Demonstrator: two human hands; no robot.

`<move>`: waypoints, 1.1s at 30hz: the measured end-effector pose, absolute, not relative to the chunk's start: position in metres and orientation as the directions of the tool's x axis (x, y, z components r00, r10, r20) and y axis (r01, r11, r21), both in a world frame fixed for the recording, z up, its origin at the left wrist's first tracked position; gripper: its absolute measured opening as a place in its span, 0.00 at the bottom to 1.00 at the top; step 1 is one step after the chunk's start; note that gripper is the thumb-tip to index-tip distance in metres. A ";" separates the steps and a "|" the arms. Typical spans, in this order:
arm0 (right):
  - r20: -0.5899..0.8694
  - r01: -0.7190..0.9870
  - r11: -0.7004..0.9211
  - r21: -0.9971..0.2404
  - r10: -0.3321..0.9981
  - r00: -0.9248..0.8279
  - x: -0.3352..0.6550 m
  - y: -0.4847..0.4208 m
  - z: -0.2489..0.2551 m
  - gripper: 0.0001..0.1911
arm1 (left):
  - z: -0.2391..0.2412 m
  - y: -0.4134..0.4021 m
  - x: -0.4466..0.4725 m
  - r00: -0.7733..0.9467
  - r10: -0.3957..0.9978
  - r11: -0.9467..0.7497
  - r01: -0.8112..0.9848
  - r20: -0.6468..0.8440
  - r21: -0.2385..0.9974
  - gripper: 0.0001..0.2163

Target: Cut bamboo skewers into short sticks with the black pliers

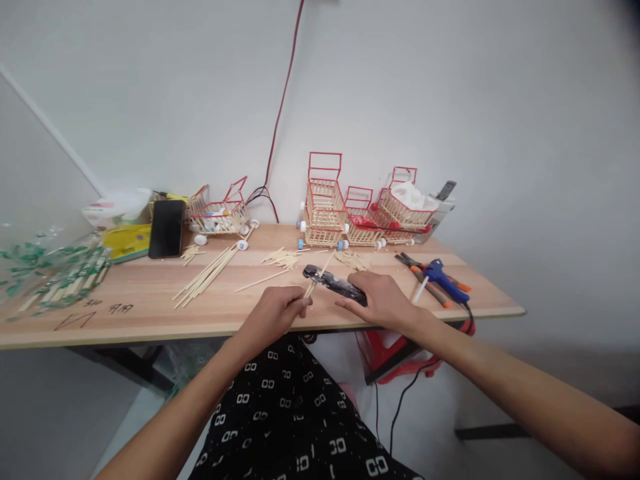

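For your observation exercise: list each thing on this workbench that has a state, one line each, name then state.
left hand: pinching a thin stick
right hand: gripping a black tool, its tip at the stick
blue glue gun: lying on the table, unheld
phone: propped up, screen dark
stick carts: standing by the wall

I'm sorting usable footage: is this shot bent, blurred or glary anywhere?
Head view: wide-lens bending bows the table edge and stretches both forearms; light is soft and even, shadows faint, no glare; the left hand and right hand look sharp, while the top right corner darkens.
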State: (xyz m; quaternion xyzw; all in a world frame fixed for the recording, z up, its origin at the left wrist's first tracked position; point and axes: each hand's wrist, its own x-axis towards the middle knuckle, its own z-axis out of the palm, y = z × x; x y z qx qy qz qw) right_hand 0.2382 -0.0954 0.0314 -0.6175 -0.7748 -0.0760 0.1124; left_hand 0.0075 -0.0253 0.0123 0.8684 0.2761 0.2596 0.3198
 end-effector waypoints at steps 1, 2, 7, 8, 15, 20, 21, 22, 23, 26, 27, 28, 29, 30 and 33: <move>0.272 0.973 0.231 -0.009 0.937 -0.221 0.238 -0.097 0.033 0.26 | 0.014 -0.028 0.006 0.710 0.646 -0.646 0.314 0.280 0.696 0.13; 0.276 0.972 0.236 0.000 0.934 -0.227 0.238 -0.098 0.034 0.26 | 0.016 -0.030 0.005 0.709 0.645 -0.650 0.312 0.285 0.693 0.13; 0.293 0.969 0.246 -0.016 0.928 -0.231 0.236 -0.103 0.037 0.26 | 0.024 -0.038 0.003 0.706 0.648 -0.652 0.320 0.286 0.688 0.13; 0.287 0.968 0.247 -0.037 0.931 -0.226 0.235 -0.103 0.038 0.26 | 0.026 -0.039 0.002 0.707 0.651 -0.646 0.326 0.275 0.690 0.13; 0.038 0.912 0.194 -0.361 0.980 -0.193 0.230 -0.108 0.049 0.29 | 0.043 -0.042 -0.005 0.764 0.635 -0.532 0.328 0.112 0.781 0.15; -0.094 0.851 0.159 -0.500 0.967 -0.236 0.228 -0.111 0.054 0.31 | 0.046 -0.043 -0.004 0.784 0.612 -0.290 0.341 -0.101 0.894 0.14; -0.089 0.866 0.147 -0.478 0.973 -0.215 0.227 -0.112 0.055 0.32 | 0.045 -0.042 -0.003 0.778 0.619 -0.284 0.345 -0.104 0.895 0.14; -0.074 0.886 0.131 -0.444 0.981 -0.182 0.226 -0.112 0.055 0.32 | 0.043 -0.041 -0.002 0.769 0.634 -0.307 0.350 -0.084 0.885 0.14; -0.054 0.906 0.110 -0.408 0.988 -0.145 0.225 -0.112 0.055 0.32 | 0.042 -0.041 -0.001 0.757 0.652 -0.352 0.357 -0.047 0.866 0.14; -0.071 0.922 0.039 -0.385 0.995 -0.071 0.223 -0.111 0.056 0.34 | 0.036 -0.038 0.002 0.718 0.692 -0.512 0.418 0.073 0.750 0.14; -0.123 0.911 0.015 -0.413 0.990 -0.072 0.223 -0.111 0.057 0.35 | 0.034 -0.038 0.003 0.707 0.700 -0.556 0.455 0.097 0.696 0.13; -0.188 0.895 -0.011 -0.447 0.979 -0.081 0.223 -0.111 0.058 0.35 | 0.033 -0.038 0.003 0.696 0.709 -0.592 0.496 0.116 0.635 0.13; -0.251 0.877 -0.041 -0.479 0.963 -0.093 0.224 -0.111 0.058 0.36 | 0.031 -0.038 0.004 0.686 0.716 -0.619 0.536 0.132 0.574 0.13; -0.302 0.860 -0.069 -0.506 0.948 -0.102 0.225 -0.111 0.059 0.37 | 0.030 -0.038 0.004 0.678 0.721 -0.638 0.570 0.143 0.518 0.13; -0.363 0.814 -0.122 -0.567 0.925 -0.115 0.229 -0.111 0.056 0.39 | 0.028 -0.039 0.001 0.677 0.723 -0.649 0.600 0.136 0.468 0.13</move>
